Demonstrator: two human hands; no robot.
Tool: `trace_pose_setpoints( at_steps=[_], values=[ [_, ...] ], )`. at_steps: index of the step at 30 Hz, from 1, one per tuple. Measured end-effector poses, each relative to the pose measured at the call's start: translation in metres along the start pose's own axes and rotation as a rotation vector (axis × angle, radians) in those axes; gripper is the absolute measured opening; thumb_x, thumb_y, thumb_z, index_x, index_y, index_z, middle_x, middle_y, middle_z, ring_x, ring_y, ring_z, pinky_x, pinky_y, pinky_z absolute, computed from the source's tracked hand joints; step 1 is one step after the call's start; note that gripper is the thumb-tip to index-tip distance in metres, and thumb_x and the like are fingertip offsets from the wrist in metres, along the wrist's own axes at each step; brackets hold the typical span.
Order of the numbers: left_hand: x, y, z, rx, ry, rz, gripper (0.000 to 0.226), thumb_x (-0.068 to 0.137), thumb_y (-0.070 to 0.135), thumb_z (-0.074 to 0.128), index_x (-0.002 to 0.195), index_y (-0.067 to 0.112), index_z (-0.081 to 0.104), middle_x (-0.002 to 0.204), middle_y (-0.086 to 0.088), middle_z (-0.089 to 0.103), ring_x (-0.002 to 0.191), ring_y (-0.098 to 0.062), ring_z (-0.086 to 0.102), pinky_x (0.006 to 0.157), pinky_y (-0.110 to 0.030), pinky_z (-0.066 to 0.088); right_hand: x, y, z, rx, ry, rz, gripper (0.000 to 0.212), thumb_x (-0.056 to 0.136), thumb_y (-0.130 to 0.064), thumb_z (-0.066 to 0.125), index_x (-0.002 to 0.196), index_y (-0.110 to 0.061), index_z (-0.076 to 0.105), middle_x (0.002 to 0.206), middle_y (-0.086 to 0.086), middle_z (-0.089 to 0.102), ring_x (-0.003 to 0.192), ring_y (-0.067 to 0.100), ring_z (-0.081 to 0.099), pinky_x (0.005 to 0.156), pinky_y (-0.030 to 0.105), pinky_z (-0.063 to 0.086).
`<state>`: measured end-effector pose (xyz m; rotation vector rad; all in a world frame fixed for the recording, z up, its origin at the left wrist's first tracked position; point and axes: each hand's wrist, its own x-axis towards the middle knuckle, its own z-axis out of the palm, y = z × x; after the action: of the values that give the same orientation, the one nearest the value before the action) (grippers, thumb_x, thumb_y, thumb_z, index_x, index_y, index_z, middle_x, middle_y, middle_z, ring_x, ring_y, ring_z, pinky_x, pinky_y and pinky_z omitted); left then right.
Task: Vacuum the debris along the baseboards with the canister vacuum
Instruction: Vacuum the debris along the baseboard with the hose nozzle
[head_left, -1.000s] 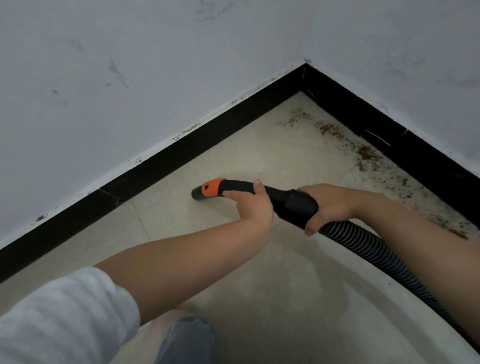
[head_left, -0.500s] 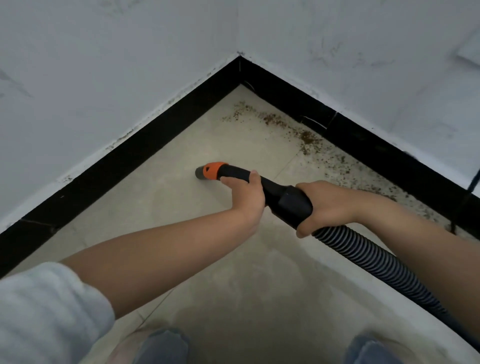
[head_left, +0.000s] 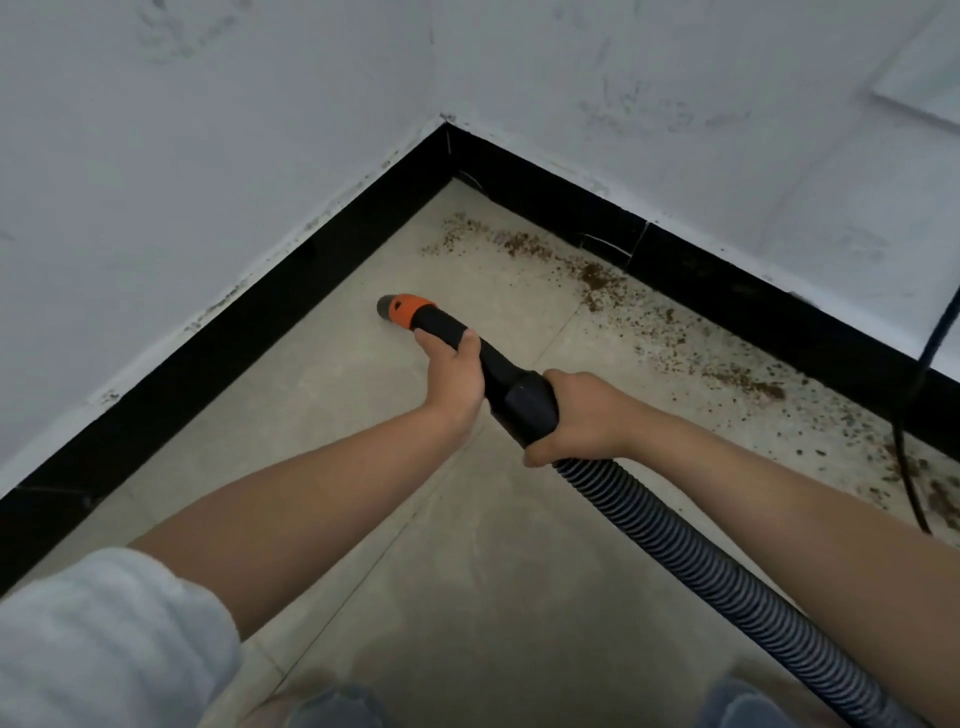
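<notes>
- The left baseboard (head_left: 223, 353), black under a scuffed white wall (head_left: 182, 171), ran toward the corner, and the floor (head_left: 322, 415) beside it showed no debris.
- The nozzle (head_left: 397, 309), grey-tipped with an orange collar, lay low at the floor near that baseboard, well apart from the mess; whether the tip touched the tile could not be told.
- The left hand (head_left: 457, 382) gripped the black wand (head_left: 452, 330) just behind the collar, fingers curled round it and thumb on top, probably to steer the tip from the front.
- The left forearm reached forward nearly straight from a rolled pale sleeve (head_left: 104, 644).
- The right hand (head_left: 584, 415) wrapped round the thick cuff (head_left: 524, 402) where the ribbed hose (head_left: 701, 571) joined, likely carrying the weight and keeping the hose clear of the floor work.
- The hose trailed back toward the lower right.
- The debris (head_left: 597, 275), brown crumbs, lay scattered along the right baseboard (head_left: 727, 296), from near the corner out to the right edge, so that stretch seemed not yet done.
- A thin dark cable (head_left: 906, 441) hung down the right wall onto the floor and could snag a sweep there.
</notes>
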<state>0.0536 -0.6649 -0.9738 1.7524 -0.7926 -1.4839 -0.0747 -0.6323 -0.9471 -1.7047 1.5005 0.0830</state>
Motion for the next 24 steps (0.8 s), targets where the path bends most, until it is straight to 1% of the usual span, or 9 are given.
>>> trace_pose_setpoints(
  at_steps=[3,5,7,12,15,17,19,21,24],
  values=[
    [0.020,0.010,-0.020,-0.050,-0.021,-0.007,0.066,0.102,0.026,0.033,0.149,0.022,-0.013,0.152,-0.007,0.025,0.132,-0.028,0.037,0.107,-0.040,0.036,0.020,-0.019,0.009,0.018,0.058,-0.009,0.053,0.066,-0.036,0.078,0.098,-0.016,0.041,0.091,-0.001,0.051,0.079,0.017,0.053,0.055,0.025,0.042],
    [0.029,0.016,-0.032,-0.088,-0.054,-0.006,0.064,0.102,0.024,0.033,0.150,0.024,-0.009,0.151,-0.006,0.025,0.130,-0.027,0.037,0.095,-0.037,0.040,0.029,-0.031,0.012,0.007,0.089,0.004,0.053,0.066,-0.037,0.077,0.097,-0.016,0.039,0.084,-0.003,0.048,0.076,0.017,0.052,0.053,0.026,0.041],
    [0.037,0.018,-0.041,-0.116,-0.092,-0.004,0.061,0.102,0.021,0.034,0.150,0.027,-0.003,0.152,-0.005,0.025,0.132,-0.028,0.035,0.090,-0.039,0.039,0.035,-0.039,0.014,-0.014,0.102,0.014,0.054,0.066,-0.037,0.076,0.097,-0.016,0.036,0.078,-0.006,0.043,0.074,0.017,0.051,0.050,0.025,0.040],
    [0.046,0.021,-0.044,-0.141,-0.068,-0.009,0.059,0.102,0.019,0.034,0.151,0.028,0.002,0.150,-0.006,0.029,0.130,-0.030,0.038,0.091,-0.041,0.041,0.047,-0.041,0.012,-0.036,0.083,0.008,0.055,0.066,-0.037,0.075,0.098,-0.017,0.036,0.086,-0.002,0.048,0.076,0.018,0.054,0.051,0.026,0.040],
    [0.043,0.020,-0.040,-0.121,0.022,0.005,0.058,0.102,0.022,0.033,0.151,0.026,0.001,0.149,-0.006,0.030,0.129,-0.030,0.039,0.106,-0.045,0.037,0.047,-0.039,0.007,-0.016,0.058,-0.020,0.054,0.065,-0.037,0.076,0.097,-0.017,0.038,0.087,-0.002,0.049,0.077,0.019,0.054,0.053,0.026,0.040],
    [0.039,0.015,-0.042,-0.112,0.038,0.010,0.058,0.102,0.022,0.033,0.151,0.025,0.001,0.148,-0.006,0.031,0.129,-0.028,0.040,0.108,-0.047,0.036,0.045,-0.039,0.007,-0.025,0.031,-0.038,0.054,0.065,-0.037,0.077,0.098,-0.017,0.038,0.085,-0.003,0.048,0.076,0.018,0.054,0.053,0.026,0.041],
    [0.038,0.011,-0.047,-0.098,0.031,0.011,0.057,0.102,0.021,0.033,0.150,0.025,0.002,0.145,-0.007,0.035,0.124,-0.028,0.043,0.104,-0.045,0.040,0.044,-0.040,0.010,-0.036,0.024,-0.041,0.055,0.065,-0.038,0.076,0.098,-0.018,0.037,0.082,-0.005,0.046,0.075,0.017,0.053,0.052,0.025,0.041],
    [0.041,0.011,-0.049,-0.086,-0.008,-0.012,0.058,0.102,0.020,0.034,0.150,0.027,0.002,0.143,-0.006,0.037,0.118,-0.026,0.046,0.094,-0.042,0.044,0.043,-0.040,0.014,-0.038,0.039,-0.024,0.055,0.066,-0.039,0.076,0.099,-0.018,0.036,0.081,-0.007,0.045,0.074,0.017,0.053,0.051,0.024,0.040],
    [0.047,0.024,-0.043,-0.067,-0.144,-0.094,0.060,0.101,0.019,0.036,0.150,0.030,0.004,0.144,-0.007,0.037,0.116,-0.029,0.048,0.088,-0.044,0.045,0.042,-0.036,0.015,-0.019,0.091,0.037,0.054,0.067,-0.039,0.074,0.099,-0.018,0.035,0.080,-0.007,0.044,0.071,0.015,0.052,0.050,0.024,0.040]
  ],
)
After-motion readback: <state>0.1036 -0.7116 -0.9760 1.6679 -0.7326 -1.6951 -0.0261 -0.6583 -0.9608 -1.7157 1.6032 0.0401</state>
